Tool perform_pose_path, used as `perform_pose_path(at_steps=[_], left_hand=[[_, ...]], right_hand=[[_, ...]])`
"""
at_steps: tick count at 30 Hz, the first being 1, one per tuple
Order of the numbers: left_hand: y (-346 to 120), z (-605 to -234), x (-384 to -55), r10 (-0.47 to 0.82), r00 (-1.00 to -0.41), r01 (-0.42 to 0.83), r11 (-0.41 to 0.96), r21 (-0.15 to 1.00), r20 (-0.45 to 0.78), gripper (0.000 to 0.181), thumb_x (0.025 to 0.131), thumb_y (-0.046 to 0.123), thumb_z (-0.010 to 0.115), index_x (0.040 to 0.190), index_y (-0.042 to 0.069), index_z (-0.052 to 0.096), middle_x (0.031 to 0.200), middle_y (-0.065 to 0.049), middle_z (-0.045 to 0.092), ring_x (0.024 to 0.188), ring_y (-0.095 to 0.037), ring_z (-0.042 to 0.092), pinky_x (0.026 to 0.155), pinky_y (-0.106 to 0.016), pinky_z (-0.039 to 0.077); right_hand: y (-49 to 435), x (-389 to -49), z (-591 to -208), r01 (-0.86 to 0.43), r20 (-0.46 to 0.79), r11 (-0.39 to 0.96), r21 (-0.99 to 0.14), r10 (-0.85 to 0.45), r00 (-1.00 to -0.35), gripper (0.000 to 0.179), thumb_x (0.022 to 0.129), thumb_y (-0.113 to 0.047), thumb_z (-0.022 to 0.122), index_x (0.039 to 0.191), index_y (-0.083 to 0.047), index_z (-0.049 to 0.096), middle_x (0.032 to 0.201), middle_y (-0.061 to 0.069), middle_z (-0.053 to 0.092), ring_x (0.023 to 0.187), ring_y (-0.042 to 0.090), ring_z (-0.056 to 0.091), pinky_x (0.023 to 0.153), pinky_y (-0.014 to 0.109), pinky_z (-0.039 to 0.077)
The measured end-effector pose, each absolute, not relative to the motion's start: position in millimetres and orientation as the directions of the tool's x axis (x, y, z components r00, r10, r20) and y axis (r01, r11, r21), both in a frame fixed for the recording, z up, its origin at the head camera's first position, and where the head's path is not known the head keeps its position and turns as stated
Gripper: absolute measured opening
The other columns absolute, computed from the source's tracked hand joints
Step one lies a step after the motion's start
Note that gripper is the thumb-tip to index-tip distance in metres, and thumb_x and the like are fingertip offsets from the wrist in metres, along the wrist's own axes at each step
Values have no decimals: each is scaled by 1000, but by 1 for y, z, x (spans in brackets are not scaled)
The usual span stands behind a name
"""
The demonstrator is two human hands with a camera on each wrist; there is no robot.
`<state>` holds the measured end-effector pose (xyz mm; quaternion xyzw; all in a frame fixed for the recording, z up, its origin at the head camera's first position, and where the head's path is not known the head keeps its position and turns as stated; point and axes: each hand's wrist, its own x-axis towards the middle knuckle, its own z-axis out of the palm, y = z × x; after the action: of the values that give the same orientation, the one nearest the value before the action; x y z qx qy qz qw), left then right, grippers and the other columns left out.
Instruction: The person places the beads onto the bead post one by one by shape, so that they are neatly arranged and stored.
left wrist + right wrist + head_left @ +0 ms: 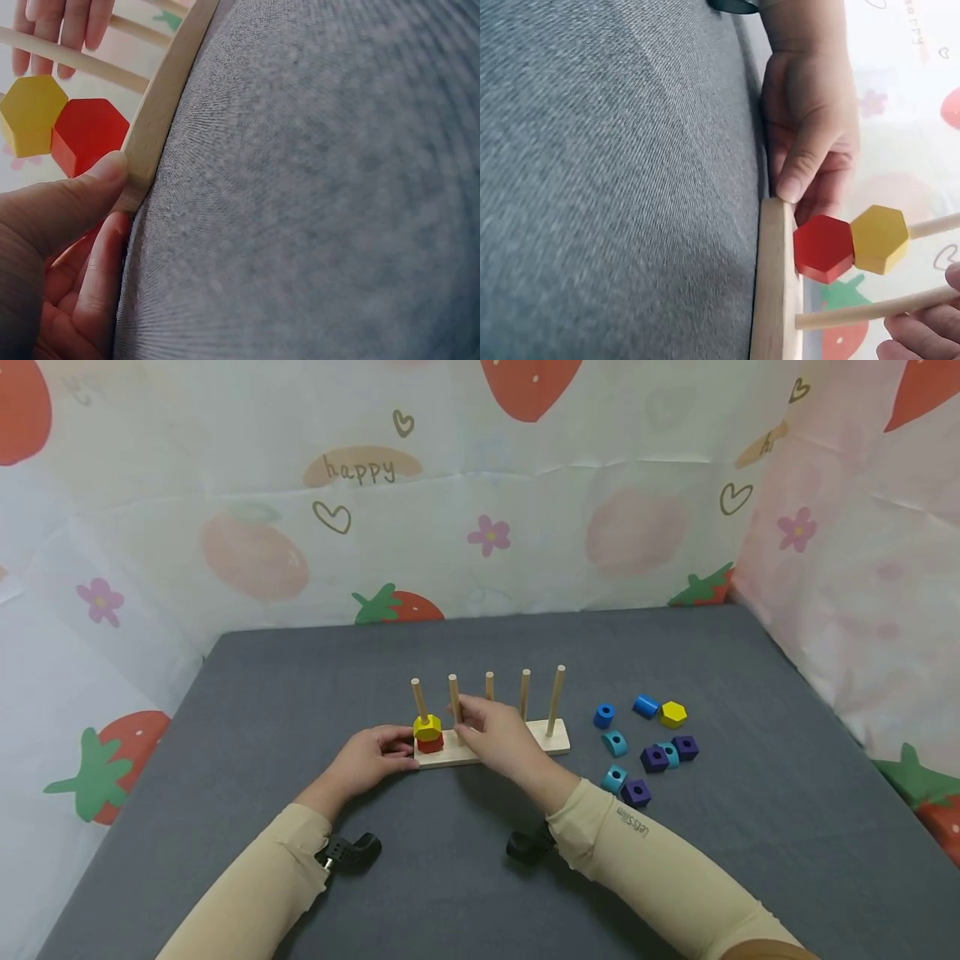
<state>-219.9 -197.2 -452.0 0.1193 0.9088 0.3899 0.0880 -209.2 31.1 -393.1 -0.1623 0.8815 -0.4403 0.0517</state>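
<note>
A wooden peg stand with several upright pegs rests on the grey cloth. My left hand grips the stand's left end, its thumb on the wood in the left wrist view. Threaded on the leftmost peg are a red hexagonal block and, above it, a yellow hexagonal block. My right hand is beside the second peg, its fingers extended behind that peg in the left wrist view. I see no block in it; whether it touches the peg is unclear.
Right of the stand lie loose blocks: blue cylinders, a yellow hexagonal block, light-blue arched blocks and purple cubes. A printed cloth backdrop stands behind the table.
</note>
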Motion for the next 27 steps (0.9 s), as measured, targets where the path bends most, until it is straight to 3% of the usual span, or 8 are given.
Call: perform_pose_path(at_steps=[9, 17, 27], left_hand=[[-198, -453, -220, 288, -955, 144, 657, 740, -69, 54, 75, 33, 74, 123, 12, 58, 105, -1, 63, 92, -13, 59, 86, -38, 47], [-198, -454, -220, 291, -955, 152, 655, 740, -61, 53, 76, 32, 74, 122, 11, 58, 105, -2, 63, 91, -13, 59, 86, -38, 47], [-197, -453, -221, 288, -956, 149, 656, 740, -63, 54, 75, 32, 75, 122, 12, 58, 104, -1, 64, 91, -12, 59, 86, -38, 47]], right_hand=[[53, -203, -389, -187, 31, 495, -848, -306, -952, 38, 86, -16, 65, 123, -19, 59, 115, -4, 63, 102, 10, 60, 82, 29, 50], [86, -201, -380, -180, 46, 451, -874, -293, -955, 25, 85, -13, 65, 110, -12, 65, 103, 0, 67, 94, 13, 63, 76, 30, 51], [154, -207, -367, -160, 64, 482, -861, -211, -976, 22, 86, -19, 64, 107, -11, 65, 104, 4, 66, 95, 16, 62, 81, 35, 50]])
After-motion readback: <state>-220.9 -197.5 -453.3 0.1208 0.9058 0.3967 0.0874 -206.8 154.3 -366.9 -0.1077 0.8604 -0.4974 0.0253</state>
